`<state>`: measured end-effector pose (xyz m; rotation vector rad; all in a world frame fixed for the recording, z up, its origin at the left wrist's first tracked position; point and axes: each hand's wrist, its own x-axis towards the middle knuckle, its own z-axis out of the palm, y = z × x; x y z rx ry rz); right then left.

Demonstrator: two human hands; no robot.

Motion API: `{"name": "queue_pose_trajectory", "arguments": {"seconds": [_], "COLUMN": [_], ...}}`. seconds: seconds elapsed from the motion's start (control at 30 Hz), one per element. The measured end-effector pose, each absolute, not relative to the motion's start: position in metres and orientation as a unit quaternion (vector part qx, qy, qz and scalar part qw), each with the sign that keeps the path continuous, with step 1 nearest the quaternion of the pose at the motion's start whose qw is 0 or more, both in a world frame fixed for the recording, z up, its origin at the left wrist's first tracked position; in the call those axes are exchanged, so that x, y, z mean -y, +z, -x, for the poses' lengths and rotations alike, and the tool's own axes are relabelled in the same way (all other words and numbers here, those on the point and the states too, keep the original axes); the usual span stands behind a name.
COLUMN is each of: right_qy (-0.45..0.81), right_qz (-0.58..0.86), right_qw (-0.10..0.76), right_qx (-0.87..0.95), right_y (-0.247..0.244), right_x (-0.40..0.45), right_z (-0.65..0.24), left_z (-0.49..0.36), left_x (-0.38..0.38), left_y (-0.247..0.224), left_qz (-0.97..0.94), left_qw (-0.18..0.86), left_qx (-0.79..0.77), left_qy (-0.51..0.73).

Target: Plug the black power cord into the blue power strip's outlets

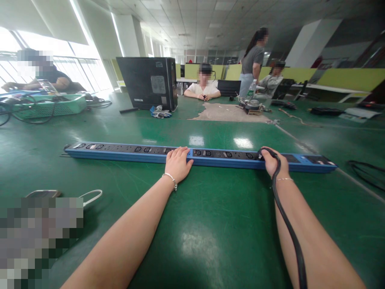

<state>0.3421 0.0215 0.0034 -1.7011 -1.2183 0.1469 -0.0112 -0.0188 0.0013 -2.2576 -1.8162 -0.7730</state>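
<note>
A long blue power strip with black sockets lies across the green table. My left hand rests on its middle, fingers laid over the top face. Toward the strip's right part, my right hand is closed around a black plug, which sits at the sockets; whether it is fully seated cannot be seen. From the plug a thick black cable runs down over my right forearm.
Behind the strip stand a black computer case and gloves. A green basket with cables is back left, a phone near left. Metal parts lie on cardboard. Several people are beyond; black cables lie right.
</note>
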Motion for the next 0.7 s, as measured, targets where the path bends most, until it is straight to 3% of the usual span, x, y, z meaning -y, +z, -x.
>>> {"name": "queue_pose_trajectory", "arguments": {"seconds": [0.17, 0.4, 0.7], "right_qy": [0.045, -0.080, -0.085], "right_qz": [0.704, 0.696, 0.738], "right_qw": [0.444, 0.383, 0.326], "right_qx": [0.552, 0.602, 0.584], "right_y": [0.000, -0.013, -0.008], "right_x": [-0.020, -0.012, -0.006], "right_z": [-0.345, -0.345, -0.340], "left_z": [0.012, 0.012, 0.013], "left_x": [0.019, 0.019, 0.019], "left_y": [0.001, 0.001, 0.001], "left_qz": [0.750, 0.752, 0.754], "left_qw": [0.076, 0.083, 0.080], "left_qx": [0.603, 0.601, 0.603], "left_qy": [-0.259, -0.259, -0.250]}}
